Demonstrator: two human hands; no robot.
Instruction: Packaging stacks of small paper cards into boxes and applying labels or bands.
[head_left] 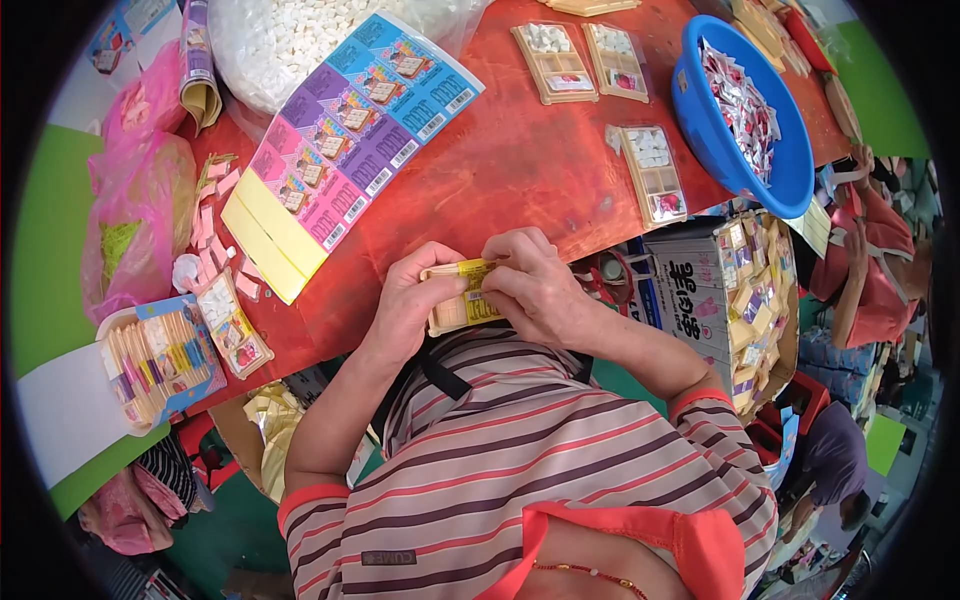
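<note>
A small beige compartment tray point(447, 317) is held between my two hands just above my lap, at the table's front edge. My left hand point(400, 305) is closed around its left side, the thumb lying over its face. A yellow printed sticker label point(482, 307) wraps the tray's right part. The fingers of my right hand point(535, 285) are bent and pressed onto this label and the tray's right end. Beyond them, a sheet of pink, purple and blue sticker labels point(370, 120) lies on the table, its near end bare yellow backing.
The red table point(500, 170) carries filled trays point(655, 175) and a blue basin point(690, 120) of small sachets at right. A bag of white pieces point(290, 50) stands behind. At left are pink strips point(205, 225) and a basket of labelled trays point(130, 410). A box point(690, 290) holds more packs.
</note>
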